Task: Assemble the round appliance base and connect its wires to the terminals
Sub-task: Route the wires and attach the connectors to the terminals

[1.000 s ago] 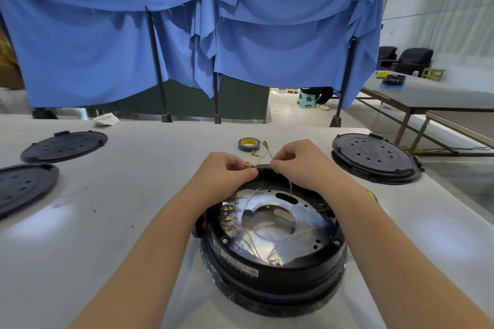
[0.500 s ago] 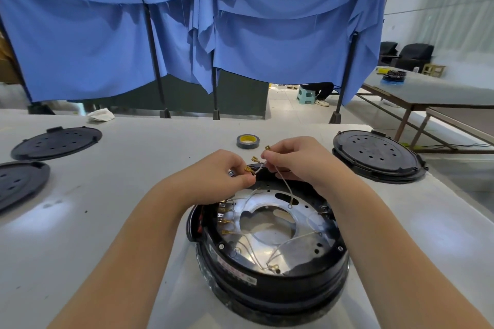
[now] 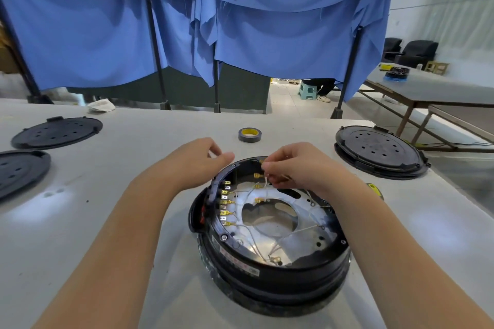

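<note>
Since half a second ago our left hand (image 3: 199, 161) has let go of the wires and drawn back to the far-left rim of the round base (image 3: 270, 235), fingers loosely curled on nothing, while our right hand (image 3: 296, 168) has dropped over the far rim, pinching a thin white wire (image 3: 267, 181) whose brass connector (image 3: 257, 175) hangs just left of the fingertips. Risk as we judge it: the terminal row (image 3: 226, 203) sits along the left inner wall, near but apart from the pinch, several spades look alike, and one-handed seating could land the connector on the wrong tab or kink the lead.
</note>
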{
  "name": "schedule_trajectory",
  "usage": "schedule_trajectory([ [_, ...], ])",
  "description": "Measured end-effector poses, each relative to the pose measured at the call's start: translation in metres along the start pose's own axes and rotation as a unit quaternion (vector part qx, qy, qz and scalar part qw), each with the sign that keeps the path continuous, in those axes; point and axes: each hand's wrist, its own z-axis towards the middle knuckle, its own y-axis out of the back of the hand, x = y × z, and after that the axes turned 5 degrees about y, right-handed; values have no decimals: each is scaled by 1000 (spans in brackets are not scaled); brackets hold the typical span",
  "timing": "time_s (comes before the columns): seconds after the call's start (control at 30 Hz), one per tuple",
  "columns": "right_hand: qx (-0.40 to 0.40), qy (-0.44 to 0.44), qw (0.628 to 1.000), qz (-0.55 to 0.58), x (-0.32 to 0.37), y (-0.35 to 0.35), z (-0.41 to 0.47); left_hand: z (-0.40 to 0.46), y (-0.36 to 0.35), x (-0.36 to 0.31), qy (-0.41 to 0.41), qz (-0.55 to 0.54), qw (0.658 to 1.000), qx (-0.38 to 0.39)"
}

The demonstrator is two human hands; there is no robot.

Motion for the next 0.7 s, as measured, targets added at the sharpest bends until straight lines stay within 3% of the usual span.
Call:
schedule_trajectory([
  [0.13, 49, -12, 997, -58, -5, -12, 1, 2, -4, 6, 38, 40, 996, 74],
  [0.53, 123, 25, 964, -235, 4, -23, 10, -2, -4, 0, 13, 33, 995, 93],
  [0.7, 120, 62, 965, -226, -2, -30, 11, -5, -6, -5, 4, 60, 994, 91],
])
